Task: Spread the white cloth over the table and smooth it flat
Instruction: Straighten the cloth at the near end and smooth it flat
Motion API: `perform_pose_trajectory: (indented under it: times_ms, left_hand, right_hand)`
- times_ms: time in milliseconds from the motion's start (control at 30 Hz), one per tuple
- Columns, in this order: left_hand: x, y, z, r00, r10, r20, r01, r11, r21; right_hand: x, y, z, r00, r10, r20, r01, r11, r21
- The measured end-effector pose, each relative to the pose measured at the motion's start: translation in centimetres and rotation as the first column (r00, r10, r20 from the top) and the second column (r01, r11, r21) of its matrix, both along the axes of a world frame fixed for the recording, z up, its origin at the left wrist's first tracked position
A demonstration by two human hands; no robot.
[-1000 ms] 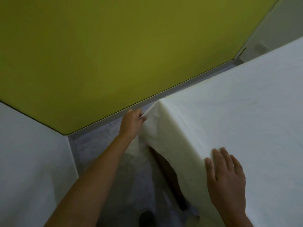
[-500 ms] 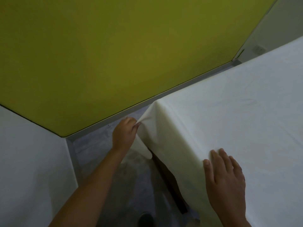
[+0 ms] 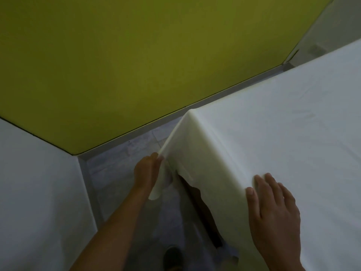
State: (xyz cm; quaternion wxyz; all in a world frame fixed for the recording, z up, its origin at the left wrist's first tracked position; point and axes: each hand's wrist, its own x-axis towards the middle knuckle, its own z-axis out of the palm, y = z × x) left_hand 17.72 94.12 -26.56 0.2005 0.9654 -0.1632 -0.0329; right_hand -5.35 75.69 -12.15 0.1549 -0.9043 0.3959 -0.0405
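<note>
Here the white cloth (image 3: 283, 124) lay draped over the table (image 3: 205, 208), of which only a dark strip showed beneath the hem, between the two hands. The right hand (image 3: 273, 214) rested flat on the cloth at the table's near edge. Its fingers were straight and slightly spread and its thumb lay by the fold where the cloth turned down, so it pressed and gripped nothing.

The left hand (image 3: 147, 171) sat lower and out to the left, off the table and below the covered corner. Its fingers and thumb pinched the hanging corner flap. From that pinch a taut ridge of cloth ran up and away to the table corner, ahead of both hands, and a loose tail hung beneath the left hand.

The broad top of the cloth stretched ahead and to the right of the right hand, with faint creases beyond its fingertips. The left hand was nearer the corner, so the next tug probably fell to it, down and outward along that ridge while the right hand anchored. Too hard a pull looked likely to drag the top leftward.
</note>
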Motion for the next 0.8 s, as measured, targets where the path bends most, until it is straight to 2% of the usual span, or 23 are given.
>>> perform_pose_trajectory:
  times_ms: [67, 133, 200, 300, 400, 433, 533, 667, 800]
  left_hand:
    - [-0.3, -1.0, -0.3, 0.997, -0.033, -0.066, 0.036, 0.998, 0.051]
    - [-0.2, -1.9, 0.5, 0.997, -0.028, -0.066, 0.029, 0.999, 0.023]
    - [-0.6, -1.8, 1.6, 0.999, -0.032, 0.032, 0.033, 0.998, -0.044]
    - [-2.5, -0.7, 1.5, 0.991, -0.017, 0.129, 0.020, 1.000, -0.023]
    - [-3.9, -0.9, -0.2, 0.996, -0.003, -0.090, 0.006, 0.999, 0.035]
    - [-3.7, -1.2, -0.6, 0.993, -0.007, -0.114, 0.010, 1.000, 0.029]
    - [-2.8, -2.3, -0.1, 0.994, -0.006, -0.105, 0.009, 0.999, 0.034]
    - [-4.7, -0.6, -0.1, 0.997, 0.055, -0.045, -0.058, 0.996, -0.070]
    - [-5.7, -0.2, -1.0, 0.984, 0.083, -0.159, -0.085, 0.996, -0.010]
  right_hand:
    - [0.0, 0.0, 0.1, 1.000, 0.000, 0.001, 0.000, 1.000, 0.006]
    - [0.0, 0.0, 0.1, 1.000, 0.001, 0.001, -0.001, 1.000, 0.004]
    - [0.0, 0.2, 0.2, 1.000, 0.005, -0.003, -0.005, 1.000, 0.012]
    - [0.0, 0.2, 0.3, 1.000, 0.004, 0.005, -0.005, 1.000, 0.024]
    - [-0.2, 0.1, 0.2, 1.000, 0.014, 0.003, -0.014, 1.000, -0.008]
    - [-0.2, 0.2, 0.2, 1.000, 0.013, 0.001, -0.013, 1.000, -0.014]
    - [-0.3, 0.3, 0.2, 1.000, -0.001, 0.012, 0.001, 1.000, -0.006]
    - [-0.4, 0.3, 0.3, 0.999, 0.012, 0.030, -0.012, 1.000, -0.017]
    - [-0.7, 0.1, 0.1, 0.999, 0.039, 0.013, -0.038, 0.998, -0.049]
